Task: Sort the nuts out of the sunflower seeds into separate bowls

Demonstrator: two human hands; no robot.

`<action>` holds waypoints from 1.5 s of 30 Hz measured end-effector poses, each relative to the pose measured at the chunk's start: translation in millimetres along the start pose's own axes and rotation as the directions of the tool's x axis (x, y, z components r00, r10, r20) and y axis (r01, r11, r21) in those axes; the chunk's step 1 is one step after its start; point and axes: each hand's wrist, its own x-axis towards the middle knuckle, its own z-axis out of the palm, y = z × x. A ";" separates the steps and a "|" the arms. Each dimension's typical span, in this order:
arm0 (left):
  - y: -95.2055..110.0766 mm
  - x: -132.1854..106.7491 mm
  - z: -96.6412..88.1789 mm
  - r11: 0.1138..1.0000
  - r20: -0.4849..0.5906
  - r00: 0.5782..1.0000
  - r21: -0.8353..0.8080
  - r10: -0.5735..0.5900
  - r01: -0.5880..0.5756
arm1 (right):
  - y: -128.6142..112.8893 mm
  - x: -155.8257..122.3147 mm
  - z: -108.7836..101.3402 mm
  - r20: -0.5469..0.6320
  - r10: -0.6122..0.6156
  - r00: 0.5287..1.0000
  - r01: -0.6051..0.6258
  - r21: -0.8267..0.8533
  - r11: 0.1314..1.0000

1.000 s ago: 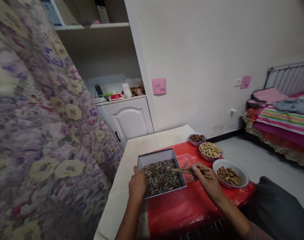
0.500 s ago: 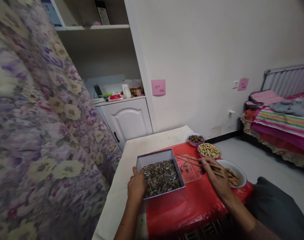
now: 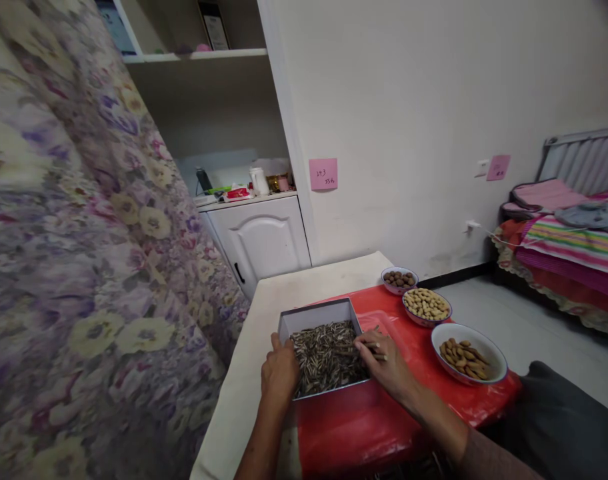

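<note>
A square box (image 3: pixel 318 312) with silvery walls holds many dark striped sunflower seeds (image 3: pixel 320 357). My left hand (image 3: pixel 279 370) grips its left wall, fingers over the rim. With my right hand (image 3: pixel 384 363), closed around a pair of chopsticks (image 3: pixel 381 357), I reach over the box's right rim. The chopstick tips are down among the seeds, hard to make out there; I cannot tell whether they pinch one. A clear shallow tray (image 3: pixel 381 321) lies right of the box, partly hidden by my right hand.
On the red plastic sheet (image 3: pixel 344 440), to the right, stand a bowl of almonds (image 3: pixel 501 370), a bowl of peanuts (image 3: pixel 449 310) and a small bowl of round brown nuts (image 3: pixel 384 275). A floral curtain (image 3: pixel 109 300) hangs at the left of the white table (image 3: pixel 224 413).
My right hand has moved left with the chopsticks, from above the clear tray and almond bowl to the seed box. The almond bowl is now uncovered. My left hand stays on the box.
</note>
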 end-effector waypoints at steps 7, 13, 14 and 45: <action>-0.7 -0.7 0.6 1.000 -0.006 1.000 0.001 0.005 -0.005 | 5.0 3.4 4.9 0.013 -0.003 1.000 0.003 -0.006 1.000; -1.3 -0.6 2.2 1.000 -0.013 1.000 0.001 -0.002 0.002 | 0.7 1.9 2.1 -0.017 0.035 0.999 -0.034 0.034 0.999; -1.4 -0.5 2.6 1.000 -0.015 1.000 0.001 -0.003 0.003 | -0.8 1.2 0.5 -0.022 0.046 0.999 -0.044 0.047 0.998; -0.9 -0.6 0.1 1.000 -0.012 1.000 0.019 0.004 -0.004 | -30.0 -36.5 -51.3 -0.074 0.153 0.985 -0.130 0.252 0.959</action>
